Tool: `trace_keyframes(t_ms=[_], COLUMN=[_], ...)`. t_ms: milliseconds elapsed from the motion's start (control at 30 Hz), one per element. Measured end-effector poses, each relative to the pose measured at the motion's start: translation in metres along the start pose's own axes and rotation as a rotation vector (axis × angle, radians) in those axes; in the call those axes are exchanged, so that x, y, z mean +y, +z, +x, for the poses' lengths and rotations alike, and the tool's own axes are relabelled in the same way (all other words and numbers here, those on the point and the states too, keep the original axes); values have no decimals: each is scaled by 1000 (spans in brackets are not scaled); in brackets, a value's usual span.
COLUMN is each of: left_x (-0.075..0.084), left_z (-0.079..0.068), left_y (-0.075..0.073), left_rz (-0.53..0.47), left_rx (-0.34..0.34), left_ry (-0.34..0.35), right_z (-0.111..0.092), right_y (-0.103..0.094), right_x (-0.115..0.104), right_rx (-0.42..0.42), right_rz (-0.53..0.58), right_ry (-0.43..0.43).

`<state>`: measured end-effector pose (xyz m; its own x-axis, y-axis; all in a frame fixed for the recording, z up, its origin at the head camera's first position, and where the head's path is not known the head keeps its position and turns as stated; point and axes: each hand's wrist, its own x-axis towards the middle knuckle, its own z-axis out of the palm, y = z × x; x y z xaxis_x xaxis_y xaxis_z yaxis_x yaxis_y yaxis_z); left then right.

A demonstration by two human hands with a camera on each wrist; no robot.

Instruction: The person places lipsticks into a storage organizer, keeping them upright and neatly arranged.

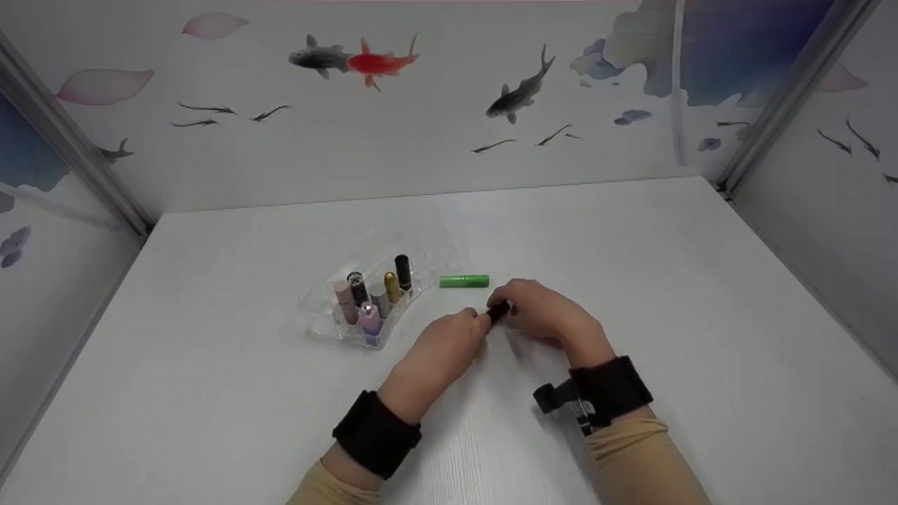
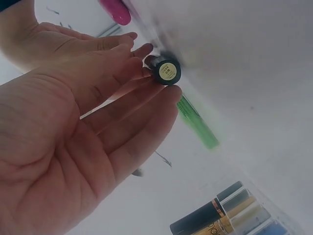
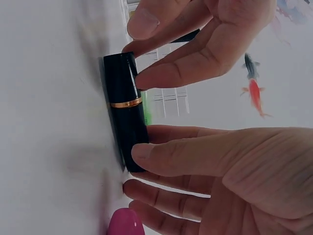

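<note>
A black lipstick tube with a gold band (image 3: 125, 103) lies between both hands, low over the table. My left hand (image 1: 449, 344) pinches one end with thumb and fingertips; the round label on that end (image 2: 167, 72) faces the left wrist camera. At the other end, my right hand (image 1: 544, 312) grips the tube, its thumb pressed along the side. Just beyond the hands lies a bright green tube (image 1: 464, 281). A glossy pink rounded item (image 3: 126, 223) sits close beside the right hand's lower fingers, mostly hidden in the head view.
Left of the hands stands a clear plastic organizer (image 1: 361, 341) with several cosmetics upright in its slots, among them a black tube (image 1: 403, 271) and a gold one (image 1: 391, 287). Empty transparent compartments extend toward the back. Printed panels (image 1: 435, 140) border the white table (image 1: 666, 280).
</note>
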<state>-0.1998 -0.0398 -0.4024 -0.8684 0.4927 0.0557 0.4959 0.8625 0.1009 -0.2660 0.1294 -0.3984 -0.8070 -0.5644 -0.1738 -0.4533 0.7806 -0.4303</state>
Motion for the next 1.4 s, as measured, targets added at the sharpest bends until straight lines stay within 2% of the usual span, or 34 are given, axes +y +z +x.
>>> trace_keyframes(t_ms=[100,433,567,633,767,1033,1233,1400], left_x=[-1,-4,-5,-6,-8,-14,-17,-18], left_z=[1,5,6,6,6,6,7,7], left_y=[2,6,5,5,5,-5,-13,-17], left_rz=[-1,-20,7,26,15,-134,-145,-155], left_rx=[-13,-85,-81,-51,56,217,323,424], left_ry=[3,-19,-17,-15,-34,-125,-144,-159], right_z=[3,5,5,4,3,-1,-3,-3], right_y=[3,6,4,2,-4,-14,-19,-20], right_x=[2,3,5,6,7,5,4,-2], right_rx=[19,8,12,18,47,137,178,233], right_rz=[13,55,81,107,169,318,485,580], right_ry=[-21,7,-5,-15,-34,-96,-140,-164])
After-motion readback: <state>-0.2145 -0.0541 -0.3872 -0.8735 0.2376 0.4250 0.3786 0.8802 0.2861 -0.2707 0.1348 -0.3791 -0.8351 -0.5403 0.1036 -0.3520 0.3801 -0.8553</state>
